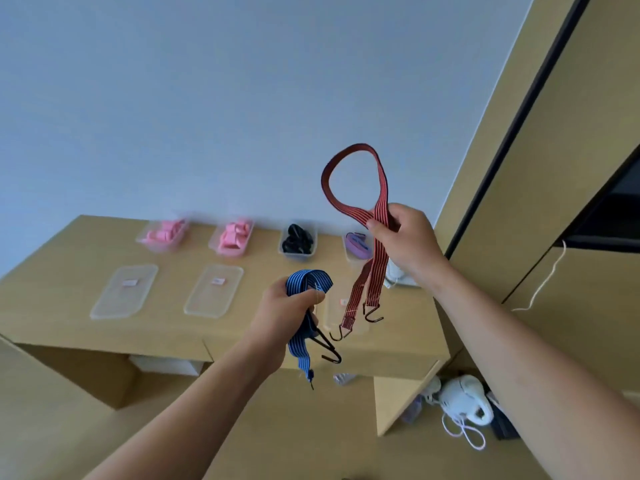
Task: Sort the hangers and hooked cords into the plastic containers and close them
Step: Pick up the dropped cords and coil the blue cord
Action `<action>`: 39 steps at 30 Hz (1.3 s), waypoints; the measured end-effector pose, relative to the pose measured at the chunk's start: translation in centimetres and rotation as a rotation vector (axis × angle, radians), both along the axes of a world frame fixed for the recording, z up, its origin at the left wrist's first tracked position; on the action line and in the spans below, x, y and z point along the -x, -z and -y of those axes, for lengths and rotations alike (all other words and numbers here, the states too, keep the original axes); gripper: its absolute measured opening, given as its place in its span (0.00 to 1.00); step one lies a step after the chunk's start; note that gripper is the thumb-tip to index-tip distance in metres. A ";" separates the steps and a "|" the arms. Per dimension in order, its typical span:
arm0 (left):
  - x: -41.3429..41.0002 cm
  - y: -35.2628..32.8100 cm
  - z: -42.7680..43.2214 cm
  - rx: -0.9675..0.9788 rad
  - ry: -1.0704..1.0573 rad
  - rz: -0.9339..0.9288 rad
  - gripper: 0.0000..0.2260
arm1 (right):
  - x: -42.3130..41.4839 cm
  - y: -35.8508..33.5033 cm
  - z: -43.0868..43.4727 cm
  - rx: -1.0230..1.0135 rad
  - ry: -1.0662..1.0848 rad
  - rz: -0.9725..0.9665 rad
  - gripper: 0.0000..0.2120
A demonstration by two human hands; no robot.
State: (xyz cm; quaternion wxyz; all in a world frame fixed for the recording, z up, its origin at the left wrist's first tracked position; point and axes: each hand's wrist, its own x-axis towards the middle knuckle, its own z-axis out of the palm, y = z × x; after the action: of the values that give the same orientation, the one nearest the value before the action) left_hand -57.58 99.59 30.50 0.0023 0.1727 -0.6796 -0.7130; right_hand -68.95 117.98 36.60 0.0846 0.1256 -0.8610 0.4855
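While both hands are hovering above counter [69, 258], right hand [407, 244] is pinching red hooked cord [380, 188] at its doubled middle, loop standing up, two hooks dangling below. Left hand [284, 313] is gripping bunched blue hooked cord [308, 280], fingers [311, 298] curling round it, hooks hanging beneath. Open containers [298, 258] are sitting along back of counter, lids [214, 291] lying in front. Judging cords light, limp, springy, with hooks likely snagging. Best holding folded webbing, keeping hooks gathered.
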 end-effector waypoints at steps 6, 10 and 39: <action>5.9 0.1 -1.4 -0.019 -0.058 -0.001 0.06 | 7.5 0.1 -1.6 -0.036 -0.088 -0.078 0.05; 9.2 1.3 -2.7 0.009 -0.088 0.033 0.07 | 10.6 5.2 -3.3 -0.256 -0.167 0.017 0.02; 10.2 2.9 -2.2 -0.270 -0.060 0.099 0.09 | 2.4 12.0 -1.9 0.254 -0.504 0.715 0.18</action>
State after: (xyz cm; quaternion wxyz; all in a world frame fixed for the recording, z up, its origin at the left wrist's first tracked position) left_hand -67.82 101.75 27.55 -0.0332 0.2264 -0.5712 -0.7883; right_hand -71.37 119.89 24.63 -0.3240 0.1443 -0.7123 0.6057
